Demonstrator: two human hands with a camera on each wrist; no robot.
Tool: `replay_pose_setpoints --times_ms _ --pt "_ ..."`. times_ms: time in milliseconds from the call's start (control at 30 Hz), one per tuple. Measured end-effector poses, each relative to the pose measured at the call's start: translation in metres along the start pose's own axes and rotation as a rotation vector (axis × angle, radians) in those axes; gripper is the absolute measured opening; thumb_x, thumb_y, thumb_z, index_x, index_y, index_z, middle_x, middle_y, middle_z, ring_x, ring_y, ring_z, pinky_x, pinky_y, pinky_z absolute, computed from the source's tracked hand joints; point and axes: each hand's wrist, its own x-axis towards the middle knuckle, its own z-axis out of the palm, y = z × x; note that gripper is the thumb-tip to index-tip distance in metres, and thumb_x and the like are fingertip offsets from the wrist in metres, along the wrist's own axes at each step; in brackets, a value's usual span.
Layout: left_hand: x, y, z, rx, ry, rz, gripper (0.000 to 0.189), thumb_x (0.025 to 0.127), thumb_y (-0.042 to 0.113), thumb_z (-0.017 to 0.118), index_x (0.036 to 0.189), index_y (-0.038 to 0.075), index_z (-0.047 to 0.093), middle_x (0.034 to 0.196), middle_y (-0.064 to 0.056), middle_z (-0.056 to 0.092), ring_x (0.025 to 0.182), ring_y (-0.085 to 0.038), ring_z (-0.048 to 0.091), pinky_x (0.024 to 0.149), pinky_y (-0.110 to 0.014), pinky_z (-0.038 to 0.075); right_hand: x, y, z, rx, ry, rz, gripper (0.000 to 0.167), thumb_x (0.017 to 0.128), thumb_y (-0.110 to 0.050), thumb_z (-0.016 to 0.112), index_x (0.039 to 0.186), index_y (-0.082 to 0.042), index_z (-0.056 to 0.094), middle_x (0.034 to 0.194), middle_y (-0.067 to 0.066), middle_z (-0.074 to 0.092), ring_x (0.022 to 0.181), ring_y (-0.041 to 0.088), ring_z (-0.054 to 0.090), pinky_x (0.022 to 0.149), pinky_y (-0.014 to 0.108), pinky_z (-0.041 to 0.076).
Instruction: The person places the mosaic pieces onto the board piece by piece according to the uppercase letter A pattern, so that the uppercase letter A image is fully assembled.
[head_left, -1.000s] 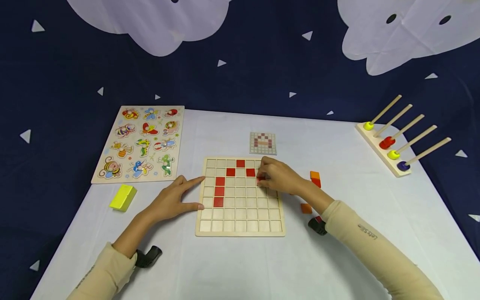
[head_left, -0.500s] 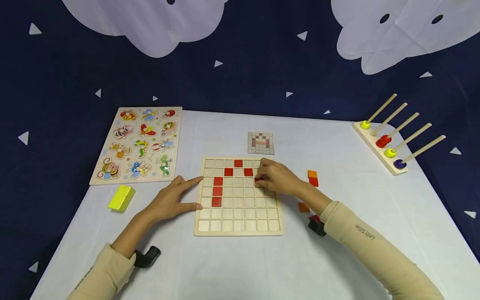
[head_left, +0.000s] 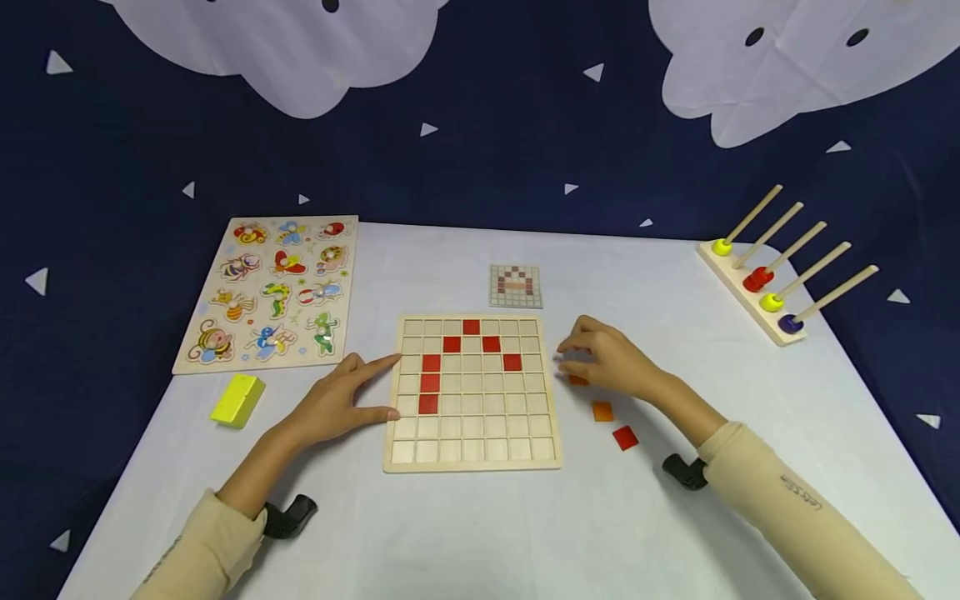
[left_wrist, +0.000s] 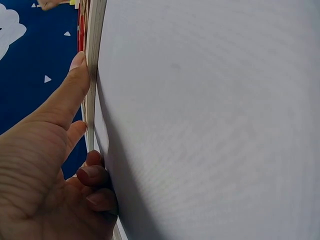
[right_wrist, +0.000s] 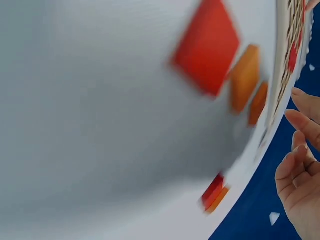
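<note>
A wooden grid board lies mid-table with several red tiles set in its squares. My left hand rests at the board's left edge, index finger and thumb touching the rim, the other fingers bent in the left wrist view. Off the board's right side hovers my right hand, fingers loosely bent and holding nothing. Below it lie an orange tile and a loose red tile. Another orange tile shows partly under the fingers. In the right wrist view, a red and orange pair lies farther off.
A small pattern card lies behind the board. An insect puzzle is at back left, with a yellow block in front of it. At back right stands a peg stand with coloured beads.
My right hand has let go of a red tile in the board's right part and moved right, over the loose tiles. My left hand keeps its place at the board's edge.
</note>
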Motion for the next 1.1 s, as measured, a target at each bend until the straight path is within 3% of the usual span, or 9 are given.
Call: replay_pose_setpoints --times_ms 167,500,667,1100 --pt "0.0 -0.002 0.0 -0.003 -0.003 -0.012 0.084 0.077 0.044 0.083 0.15 0.022 0.047 0.088 -0.003 0.04 0.069 -0.014 0.032 0.061 -0.027 0.03 -0.022 0.02 -0.007 -0.016 0.036 0.059 0.024 0.083 -0.013 0.08 0.103 -0.001 0.076 0.093 0.006 0.056 0.081 0.02 0.052 0.071 0.03 0.045" --pt "0.0 -0.003 0.0 0.001 0.001 -0.013 0.084 0.077 0.044 0.083 0.15 0.023 0.047 0.088 -0.003 0.04 0.07 -0.014 0.033 0.061 -0.027 0.03 -0.057 0.056 -0.014 -0.01 0.171 0.072 0.019 0.078 -0.008 0.083 0.095 -0.002 0.077 0.089 0.005 0.059 0.078 0.018 0.05 0.067 0.025 0.04" --pt "0.0 -0.003 0.0 -0.002 0.001 -0.013 0.083 0.077 0.043 0.083 0.149 0.022 0.047 0.088 -0.003 0.04 0.07 -0.014 0.032 0.061 -0.027 0.03 -0.062 0.066 -0.013 -0.014 0.205 0.09 0.021 0.078 -0.007 0.083 0.096 -0.001 0.076 0.09 0.005 0.059 0.08 0.018 0.052 0.069 0.023 0.042" --pt "0.0 0.0 0.001 -0.002 0.001 0.001 0.083 0.077 0.042 0.083 0.149 0.021 0.048 0.088 -0.003 0.04 0.069 -0.014 0.032 0.06 -0.027 0.03 -0.061 0.076 -0.01 -0.038 0.199 0.147 0.028 0.078 -0.01 0.084 0.101 0.004 0.075 0.087 0.006 0.057 0.079 0.019 0.05 0.07 0.027 0.042"
